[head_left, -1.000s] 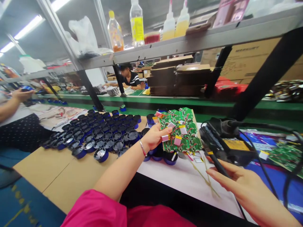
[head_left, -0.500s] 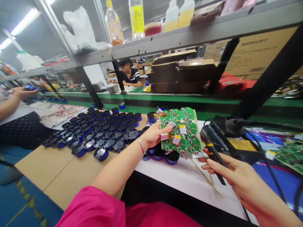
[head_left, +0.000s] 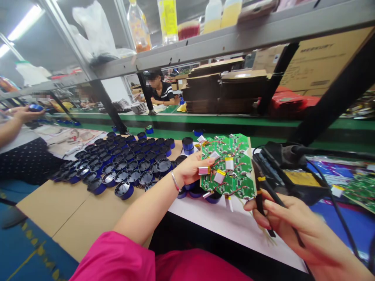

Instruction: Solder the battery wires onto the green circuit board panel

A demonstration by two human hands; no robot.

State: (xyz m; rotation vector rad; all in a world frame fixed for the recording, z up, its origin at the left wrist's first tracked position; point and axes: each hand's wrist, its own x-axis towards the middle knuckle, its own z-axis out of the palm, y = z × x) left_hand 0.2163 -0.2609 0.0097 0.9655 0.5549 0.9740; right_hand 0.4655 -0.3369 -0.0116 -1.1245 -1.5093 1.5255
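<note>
My left hand grips the left edge of a green circuit board panel, holding it up over the table. Several small pouch batteries with silver or gold ends lie on the panel, such as one near its middle, and thin red wires run across it. My right hand is shut around a black soldering iron with yellow bands, just right of the panel's lower edge. The iron's tip is hidden or too small to make out. Beyond my left wrist stand several round blue-and-black plastic housings.
A black soldering station with a yellow label and cables sits right of the panel, on a white strip of table. Cardboard sheets lie under the housings. A co-worker's hand is at far left, and a metal shelf crosses above.
My right hand has risen and moved left, bringing the iron closer to the panel's lower right edge. The panel has turned slightly, and the view has tilted.
</note>
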